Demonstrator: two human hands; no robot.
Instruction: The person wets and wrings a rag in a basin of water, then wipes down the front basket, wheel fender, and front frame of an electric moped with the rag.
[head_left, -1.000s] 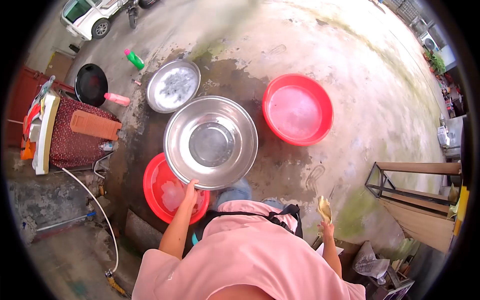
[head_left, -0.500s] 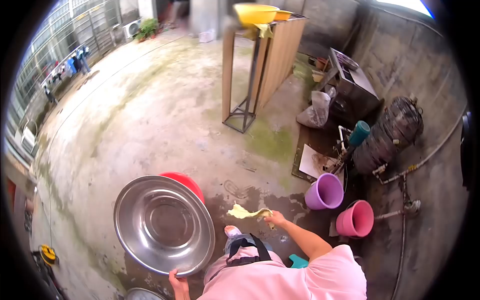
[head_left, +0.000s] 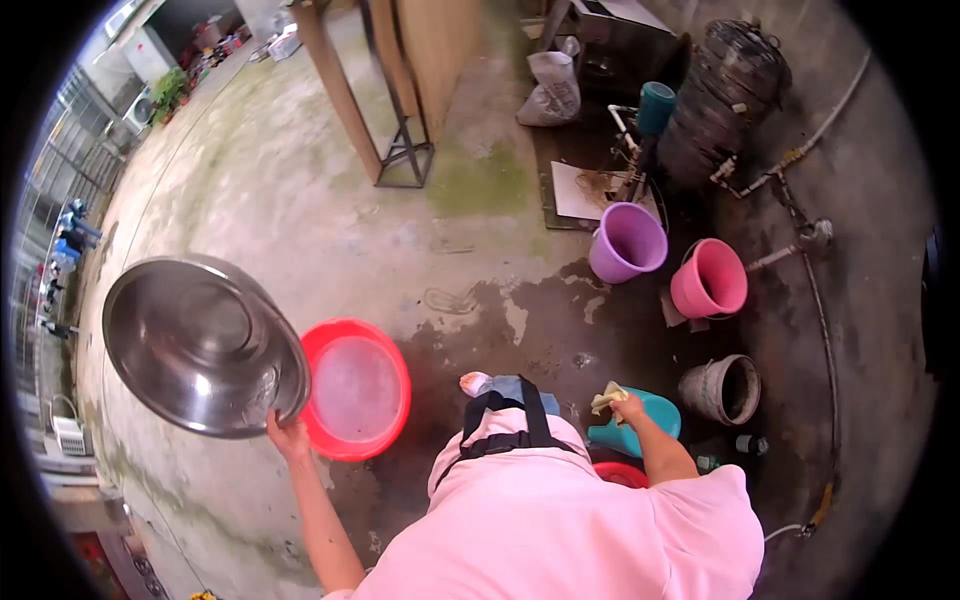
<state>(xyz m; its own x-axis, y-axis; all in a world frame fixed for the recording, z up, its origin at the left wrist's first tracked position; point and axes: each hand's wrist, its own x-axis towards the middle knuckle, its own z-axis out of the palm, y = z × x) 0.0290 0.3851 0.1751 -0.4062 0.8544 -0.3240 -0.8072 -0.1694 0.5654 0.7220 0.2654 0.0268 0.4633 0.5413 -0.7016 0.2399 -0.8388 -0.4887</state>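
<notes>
The left hand (head_left: 288, 437) is closed on the rim of a tilted stainless-steel basin (head_left: 195, 335), held up beside a red plastic basin (head_left: 404, 392); the right hand (head_left: 628, 407) clutches a pale-yellow cloth (head_left: 606, 398), fingers bent. A firm rim grip likely best steadies the wide metal.

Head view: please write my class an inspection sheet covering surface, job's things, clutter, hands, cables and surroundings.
Surface: concrete floor, with a dark, wet-looking patch near the buckets.
Job's things: steel basin, tilted; crumpled yellow cloth; red tub on the floor.
Clutter: purple bucket, pink bucket, grey bucket, teal plastic item.
Hands: left hand grips the basin's rim; right hand grips the cloth.
Cables: none certain; a white hose shows at lower right.
Surroundings: dark wrapped tank, wooden panel, green plant.
</notes>
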